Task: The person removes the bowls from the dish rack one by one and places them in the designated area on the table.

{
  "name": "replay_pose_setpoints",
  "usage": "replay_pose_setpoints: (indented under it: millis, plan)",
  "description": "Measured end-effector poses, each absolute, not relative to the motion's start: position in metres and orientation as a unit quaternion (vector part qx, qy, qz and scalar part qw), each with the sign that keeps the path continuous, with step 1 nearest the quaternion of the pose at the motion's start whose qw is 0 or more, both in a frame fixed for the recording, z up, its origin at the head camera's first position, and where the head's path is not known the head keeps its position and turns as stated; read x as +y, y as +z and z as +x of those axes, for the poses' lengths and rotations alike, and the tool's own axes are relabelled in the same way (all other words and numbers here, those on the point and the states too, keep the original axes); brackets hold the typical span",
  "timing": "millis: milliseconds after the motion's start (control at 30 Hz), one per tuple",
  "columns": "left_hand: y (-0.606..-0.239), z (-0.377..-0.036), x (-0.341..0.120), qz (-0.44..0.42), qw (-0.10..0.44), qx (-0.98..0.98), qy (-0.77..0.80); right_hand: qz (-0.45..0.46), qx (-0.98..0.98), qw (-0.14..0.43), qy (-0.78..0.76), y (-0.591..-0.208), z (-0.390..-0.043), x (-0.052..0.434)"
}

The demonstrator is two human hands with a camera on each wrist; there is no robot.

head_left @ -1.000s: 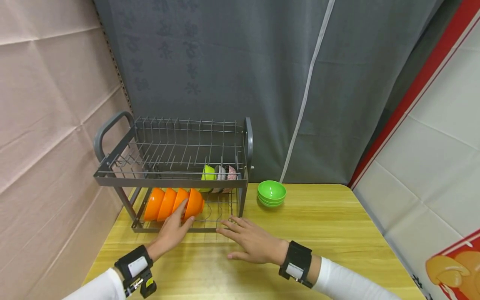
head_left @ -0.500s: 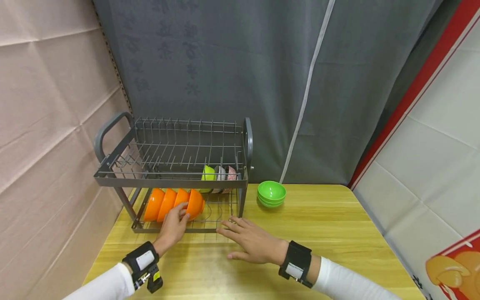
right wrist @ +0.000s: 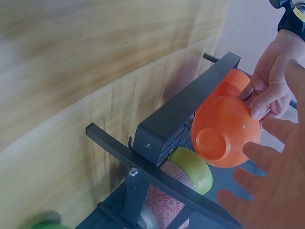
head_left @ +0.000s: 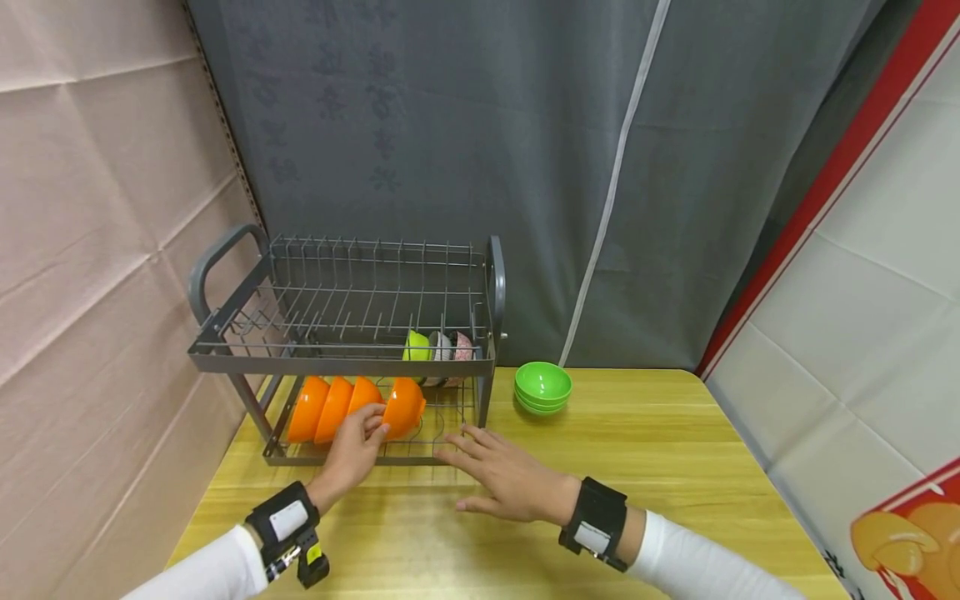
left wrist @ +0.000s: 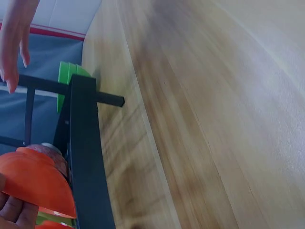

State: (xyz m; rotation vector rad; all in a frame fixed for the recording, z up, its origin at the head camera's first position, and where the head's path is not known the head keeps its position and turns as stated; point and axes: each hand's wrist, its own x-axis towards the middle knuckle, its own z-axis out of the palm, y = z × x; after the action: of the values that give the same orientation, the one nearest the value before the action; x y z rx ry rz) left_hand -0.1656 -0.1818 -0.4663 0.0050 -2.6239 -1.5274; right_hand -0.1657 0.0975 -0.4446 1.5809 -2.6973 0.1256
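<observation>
My left hand (head_left: 356,447) pinches the rim of the rightmost orange bowl (head_left: 405,408), which stands on its side on the lower tier of the dish rack (head_left: 341,367). A gap separates it from the other orange bowls (head_left: 306,410), which lean nested on their sides to its left. In the right wrist view the held bowl (right wrist: 224,131) shows its round foot, with the left thumb and fingers at its rim. My right hand (head_left: 504,475) hovers with spread fingers near the rack's front right corner, holding nothing.
Behind the orange bowls, a lime bowl (head_left: 417,347), a grey-white bowl (head_left: 441,347) and a pink patterned bowl (head_left: 462,348) stand on edge in the rack. Right of the rack, a stack of green bowls (head_left: 543,385) sits on the wooden table (head_left: 645,467).
My left hand has closed on the rim of the rightmost orange bowl and drawn it right, away from the other orange bowls. My right hand has barely shifted.
</observation>
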Motion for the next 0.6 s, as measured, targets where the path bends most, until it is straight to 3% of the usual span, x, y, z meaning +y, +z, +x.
replay_pose_setpoints:
  millis: [600]
  plan:
    - [-0.455, -0.15, -0.172, -0.024, 0.065, -0.873, -0.482, 0.494, -0.868, 0.014, 0.039, -0.424, -0.165, 0.1]
